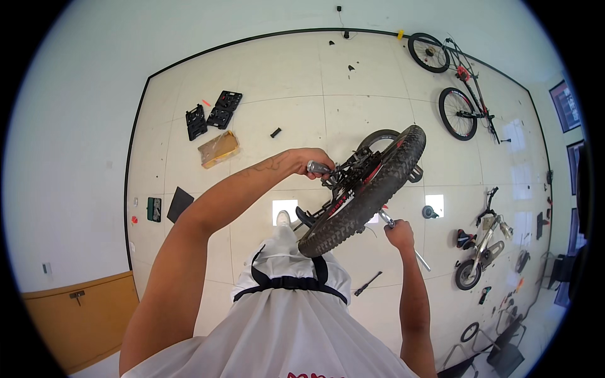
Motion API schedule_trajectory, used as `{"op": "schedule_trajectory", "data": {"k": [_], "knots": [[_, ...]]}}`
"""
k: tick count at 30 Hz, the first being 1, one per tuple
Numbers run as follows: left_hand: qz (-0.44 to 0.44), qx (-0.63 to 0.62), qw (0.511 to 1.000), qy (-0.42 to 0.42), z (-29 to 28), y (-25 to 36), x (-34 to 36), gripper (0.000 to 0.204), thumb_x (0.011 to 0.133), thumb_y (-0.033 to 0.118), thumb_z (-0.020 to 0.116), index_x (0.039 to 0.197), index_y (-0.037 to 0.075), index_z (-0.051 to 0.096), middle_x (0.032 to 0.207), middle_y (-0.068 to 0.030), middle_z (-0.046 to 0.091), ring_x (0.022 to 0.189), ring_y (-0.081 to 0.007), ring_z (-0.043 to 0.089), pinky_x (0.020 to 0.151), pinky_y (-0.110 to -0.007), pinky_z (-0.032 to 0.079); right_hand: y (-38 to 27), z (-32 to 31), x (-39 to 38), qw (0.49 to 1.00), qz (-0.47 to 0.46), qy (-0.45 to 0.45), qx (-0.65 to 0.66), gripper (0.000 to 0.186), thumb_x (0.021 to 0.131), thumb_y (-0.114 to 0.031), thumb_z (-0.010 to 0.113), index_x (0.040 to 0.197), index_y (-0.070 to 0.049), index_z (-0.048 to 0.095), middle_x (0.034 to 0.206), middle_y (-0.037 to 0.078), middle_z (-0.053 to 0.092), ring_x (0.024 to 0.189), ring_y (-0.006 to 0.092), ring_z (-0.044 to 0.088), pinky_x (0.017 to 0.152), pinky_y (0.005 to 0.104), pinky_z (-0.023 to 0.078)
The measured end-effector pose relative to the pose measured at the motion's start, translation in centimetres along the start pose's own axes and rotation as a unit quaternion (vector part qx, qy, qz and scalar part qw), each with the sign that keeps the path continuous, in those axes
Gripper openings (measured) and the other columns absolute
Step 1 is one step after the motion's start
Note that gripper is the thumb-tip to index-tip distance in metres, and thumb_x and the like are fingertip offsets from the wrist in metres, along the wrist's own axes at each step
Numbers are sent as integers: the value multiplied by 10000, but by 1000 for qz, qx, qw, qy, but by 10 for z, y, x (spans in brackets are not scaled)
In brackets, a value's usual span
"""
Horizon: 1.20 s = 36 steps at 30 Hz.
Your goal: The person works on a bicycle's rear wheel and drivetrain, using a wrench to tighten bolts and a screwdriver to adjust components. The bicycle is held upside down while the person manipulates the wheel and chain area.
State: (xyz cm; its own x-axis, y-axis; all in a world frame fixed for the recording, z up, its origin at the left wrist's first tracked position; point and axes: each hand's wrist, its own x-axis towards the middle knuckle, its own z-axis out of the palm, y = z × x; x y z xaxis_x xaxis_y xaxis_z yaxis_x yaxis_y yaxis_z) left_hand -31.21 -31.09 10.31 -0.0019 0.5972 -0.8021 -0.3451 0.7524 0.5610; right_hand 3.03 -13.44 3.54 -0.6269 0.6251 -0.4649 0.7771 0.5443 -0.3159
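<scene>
Hands on both sides of a knobby bicycle wheel [362, 192], which hangs tilted in the air in front of the person's chest. Left hand [309, 162] is clenched around a silver stub [318, 167] at the wheel's hub, just above the tyre, with the black gear parts [343, 176] right beside the knuckles. Right hand [399, 234] is closed around a long silver wrench [403, 240], just below and to the right of the tyre; the wrench head pokes up toward the hub from the top of that fist, the handle sticks out beneath it. Down past the right fist, a black tool [368, 283] lies on the tiled floor [302, 82]. Well beyond the left grip, black cases [214, 113] and a brown cardboard box [218, 148] sit on the floor. Far past the wheel, a bicycle [457, 88] stands; off to the right of the right fist lies a smaller bike [482, 249].
</scene>
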Motion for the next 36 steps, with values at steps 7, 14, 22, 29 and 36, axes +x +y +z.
{"op": "schedule_trajectory", "data": {"k": [7, 14, 22, 29, 36], "knots": [[-20, 11, 1000, 5, -4, -2, 2, 175, 881, 218, 635, 851, 48, 607, 662, -35, 574, 458, -70, 435, 352, -214, 283, -2, -4, -2, 1000, -1, 1, 0, 264, 755, -241, 638, 803, 9, 709, 782, 264, 665, 772, 445, 654, 750, 498, 543], [-36, -6, 999, 9, -20, -12, 21, 182, 878, 215, 636, 802, 54, 599, 635, -28, 564, 442, -64, 417, 351, -211, 276, 1, 2, 2, 1000, -6, 0, -3, 273, 754, -249, 641, 806, 11, 706, 788, 259, 669, 776, 439, 659, 751, 497, 545], [-13, 1, 1000, 23, 4, 7, 0, 176, 889, 185, 614, 773, 54, 591, 634, -39, 584, 411, -61, 433, 340, -205, 278, 1, 2, 2, 1000, -3, 10, -9, 272, 754, -253, 643, 803, 7, 707, 779, 259, 667, 774, 438, 659, 743, 497, 546], [-16, -13, 999, 25, -2, 10, 0, 178, 858, 205, 640, 749, 71, 598, 618, -27, 580, 408, -48, 432, 339, -201, 277, 3, 3, 2, 1000, -4, 13, -7, 271, 758, -254, 640, 792, 7, 707, 780, 263, 665, 774, 442, 655, 741, 497, 544], [-23, -62, 998, -2, -10, 7, 10, 211, 871, 248, 632, 765, 68, 603, 606, -10, 557, 394, -48, 397, 332, -190, 249, 3, 4, 2, 1000, 2, 8, -3, 271, 756, -252, 640, 799, 8, 708, 782, 265, 665, 778, 446, 655, 743, 501, 542]]}}
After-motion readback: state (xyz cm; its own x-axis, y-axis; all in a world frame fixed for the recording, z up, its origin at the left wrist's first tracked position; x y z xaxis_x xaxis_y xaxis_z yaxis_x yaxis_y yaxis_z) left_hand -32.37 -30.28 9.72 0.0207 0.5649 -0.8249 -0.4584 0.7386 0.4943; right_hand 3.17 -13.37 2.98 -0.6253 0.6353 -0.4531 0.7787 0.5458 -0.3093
